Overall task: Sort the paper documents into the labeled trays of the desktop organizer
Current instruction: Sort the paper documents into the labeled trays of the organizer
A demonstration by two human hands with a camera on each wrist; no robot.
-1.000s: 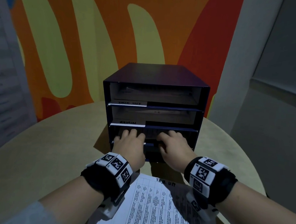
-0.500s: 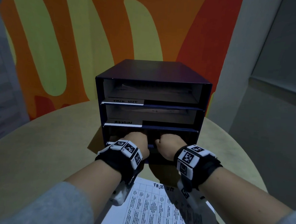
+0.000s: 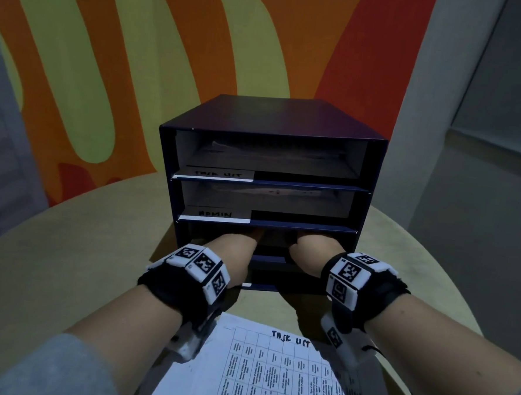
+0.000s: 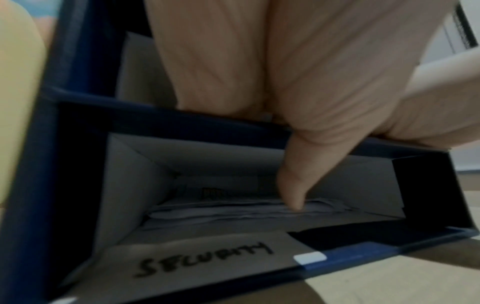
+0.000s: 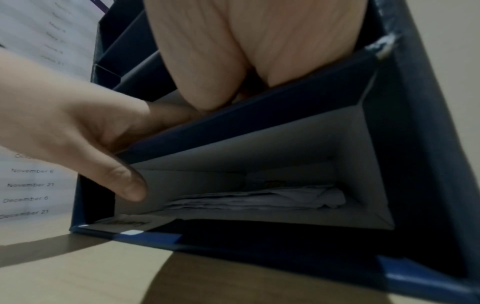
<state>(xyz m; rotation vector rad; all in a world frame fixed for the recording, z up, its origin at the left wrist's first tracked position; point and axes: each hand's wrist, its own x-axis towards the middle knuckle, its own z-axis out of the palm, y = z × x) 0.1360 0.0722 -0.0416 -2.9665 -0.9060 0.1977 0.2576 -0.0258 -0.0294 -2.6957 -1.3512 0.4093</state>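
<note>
A dark blue organizer [image 3: 273, 118] stands on the round table, with stacked trays labeled TASK LIST [image 3: 218, 174], ADMIN [image 3: 215, 213] and, at the bottom, SECURITY [image 4: 205, 259]. My left hand [image 3: 234, 253] and right hand [image 3: 313, 255] reach side by side into the third slot, just under the ADMIN tray. Their fingers lie flat inside it, with the tips hidden. The left thumb [image 4: 293, 185] hangs straight down before the SECURITY tray, where crumpled papers [image 5: 259, 197] lie at the back. A printed sheet headed TASK LIST [image 3: 273, 372] lies on the table under my wrists.
The beige table [image 3: 66, 261] spreads out on both sides of the organizer. A painted orange and yellow wall rises behind it, and a grey wall stands at the right. A sheet printed with dates [image 5: 31, 185] shows at the left edge of the right wrist view.
Both hands have slid forward into the third slot. The fingers that lay spread at its front edge are now hidden inside. My head has come closer.
</note>
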